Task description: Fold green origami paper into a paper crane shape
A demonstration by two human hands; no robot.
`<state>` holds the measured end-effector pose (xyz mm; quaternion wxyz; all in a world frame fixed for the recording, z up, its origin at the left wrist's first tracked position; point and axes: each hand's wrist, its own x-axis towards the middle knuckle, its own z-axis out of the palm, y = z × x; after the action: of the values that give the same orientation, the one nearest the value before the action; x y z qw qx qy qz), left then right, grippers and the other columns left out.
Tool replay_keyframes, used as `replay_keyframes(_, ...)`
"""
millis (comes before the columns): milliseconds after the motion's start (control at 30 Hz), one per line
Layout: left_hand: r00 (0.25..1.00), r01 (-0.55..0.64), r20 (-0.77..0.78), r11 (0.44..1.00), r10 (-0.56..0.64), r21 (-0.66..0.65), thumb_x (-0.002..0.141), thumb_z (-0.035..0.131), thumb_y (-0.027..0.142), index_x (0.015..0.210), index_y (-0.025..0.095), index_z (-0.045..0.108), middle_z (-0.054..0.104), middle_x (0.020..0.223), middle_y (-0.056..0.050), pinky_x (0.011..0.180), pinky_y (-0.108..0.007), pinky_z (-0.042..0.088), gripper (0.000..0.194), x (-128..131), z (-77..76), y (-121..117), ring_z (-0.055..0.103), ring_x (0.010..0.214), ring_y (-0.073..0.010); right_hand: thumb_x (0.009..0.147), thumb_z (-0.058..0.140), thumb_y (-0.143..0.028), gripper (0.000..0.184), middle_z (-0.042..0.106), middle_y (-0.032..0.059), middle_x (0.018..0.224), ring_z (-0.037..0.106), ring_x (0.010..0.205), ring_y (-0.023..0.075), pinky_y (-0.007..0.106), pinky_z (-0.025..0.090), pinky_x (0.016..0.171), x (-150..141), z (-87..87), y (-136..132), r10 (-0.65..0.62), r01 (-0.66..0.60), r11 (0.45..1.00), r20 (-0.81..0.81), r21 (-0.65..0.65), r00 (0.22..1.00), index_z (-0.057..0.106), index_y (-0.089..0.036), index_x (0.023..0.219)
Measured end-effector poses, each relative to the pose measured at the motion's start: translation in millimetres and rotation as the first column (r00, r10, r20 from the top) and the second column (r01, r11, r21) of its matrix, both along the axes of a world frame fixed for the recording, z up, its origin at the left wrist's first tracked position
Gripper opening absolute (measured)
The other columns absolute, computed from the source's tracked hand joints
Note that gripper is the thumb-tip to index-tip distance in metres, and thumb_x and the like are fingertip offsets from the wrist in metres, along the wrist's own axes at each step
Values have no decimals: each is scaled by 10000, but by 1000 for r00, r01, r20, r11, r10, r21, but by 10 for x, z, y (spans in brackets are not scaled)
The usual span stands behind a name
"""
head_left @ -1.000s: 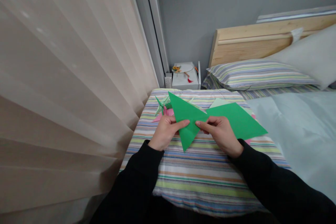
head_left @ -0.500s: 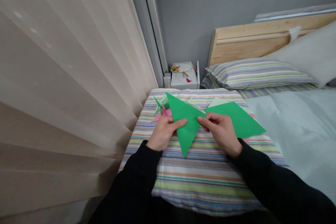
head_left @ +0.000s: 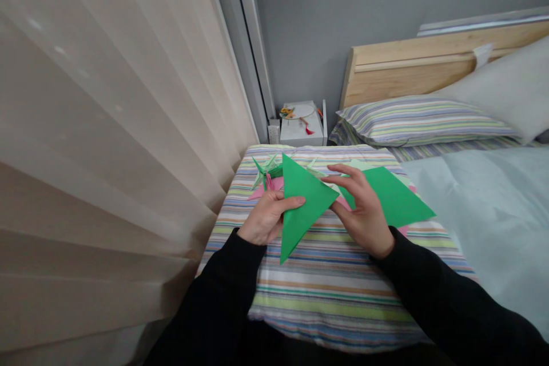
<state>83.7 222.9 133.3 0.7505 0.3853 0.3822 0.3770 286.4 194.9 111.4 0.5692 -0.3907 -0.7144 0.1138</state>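
Note:
My left hand (head_left: 266, 218) pinches the left side of a folded green paper triangle (head_left: 302, 201), thumb on top, holding it above a striped cushion (head_left: 330, 280). My right hand (head_left: 362, 209) has its fingers spread apart beside the triangle's right corner, touching or almost touching it. Behind my right hand a flat green paper sheet (head_left: 397, 197) lies on the cushion over pink and pale green sheets. Small folded green paper figures (head_left: 268, 170) sit at the cushion's far left next to a pink sheet (head_left: 274, 186).
A pleated beige curtain (head_left: 107, 137) fills the left. A white box (head_left: 302, 126) with colourful bits stands behind the cushion by the grey wall. On the right is a bed with a pale sheet (head_left: 493, 211), a striped pillow (head_left: 420, 120), a grey pillow (head_left: 506, 88) and a wooden headboard (head_left: 429, 68).
My right hand let go of the triangle's right corner and spread its fingers. The triangle has turned and shifted a little to the left in my left hand.

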Motion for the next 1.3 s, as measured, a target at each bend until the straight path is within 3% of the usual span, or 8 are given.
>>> replay_keyframes(167, 987, 125, -97, 992, -128, -31, 612, 904, 355, 666, 97, 745, 710, 585, -70, 509, -235, 478, 307, -18, -8, 8, 610, 495, -131, 865, 710, -125, 148, 748, 52, 1074, 628, 1120, 271, 490, 411, 1039, -3, 20, -4, 71, -70, 997, -1, 31, 998, 757, -265, 860)
replay_keyframes(267, 987, -102, -114, 987, 116, 123, 785, 732, 503, 698, 121, 741, 703, 624, -71, 428, -215, 369, 392, -27, -44, 25, 557, 487, -114, 816, 786, -207, 67, 751, 30, 887, 661, 941, 238, 441, 462, 963, -6, 13, 22, 125, -171, 976, -296, -134, 947, 756, -252, 775)
replay_keyframes(367, 921, -358, 2, 848, 389, 391, 844, 659, 507, 992, 167, 778, 768, 980, -94, 623, -235, 500, 389, -38, -82, 37, 679, 821, -175, 717, 871, -337, 151, 741, 17, 824, 656, 820, 210, 396, 506, 854, -15, 8, 48, 47, -378, 850, -662, -367, 748, 755, -242, 737)
replay_keyframes(500, 985, -98, -61, 812, 162, 575, 831, 672, 618, 1071, 156, 772, 764, 1072, -126, 833, -359, 533, 531, -7, -106, 7, 687, 1013, -285, 634, 915, -374, 239, 730, 11, 777, 632, 754, 177, 354, 499, 803, -43, 26, 44, -34, -550, 692, -781, -468, 623, 754, -217, 714)
replay_keyframes(633, 966, 160, -259, 842, -25, 515, 764, 801, 515, 969, 133, 772, 776, 927, -100, 774, -349, 545, 434, 78, -117, -48, 697, 847, -250, 692, 874, -291, 177, 660, -16, 688, 563, 701, 143, 306, 439, 734, -69, 40, 15, 50, -437, 787, -661, -436, 749, 728, -209, 635)
replay_keyframes(800, 984, 109, -175, 865, -25, 491, 772, 818, 391, 1036, 150, 739, 780, 990, -76, 831, -333, 566, 366, 131, -153, -58, 699, 870, -212, 761, 809, -263, 170, 632, -12, 694, 533, 722, 158, 324, 402, 734, -90, 42, -11, 70, -292, 885, -516, -363, 854, 701, -206, 641)
replay_keyframes(1000, 989, 90, -146, 880, -23, 467, 770, 822, 377, 1047, 150, 747, 786, 1038, -88, 881, -363, 569, 365, 120, -145, -36, 713, 940, -242, 825, 741, -309, 431, 354, -60, 527, 345, 591, 123, 321, 327, 657, -104, 59, -49, -1, -141, 925, -375, -353, 927, 510, -198, 479)
replay_keyframes(1300, 985, 85, -172, 890, -8, 448, 742, 839, 416, 1063, 145, 741, 769, 1153, -121, 923, -392, 559, 432, 128, -137, -47, 711, 1035, -290, 810, 774, -292, 385, 459, -36, 548, 405, 591, 137, 318, 315, 617, -136, 93, -83, 25, -172, 934, -422, -314, 906, 584, -207, 485)
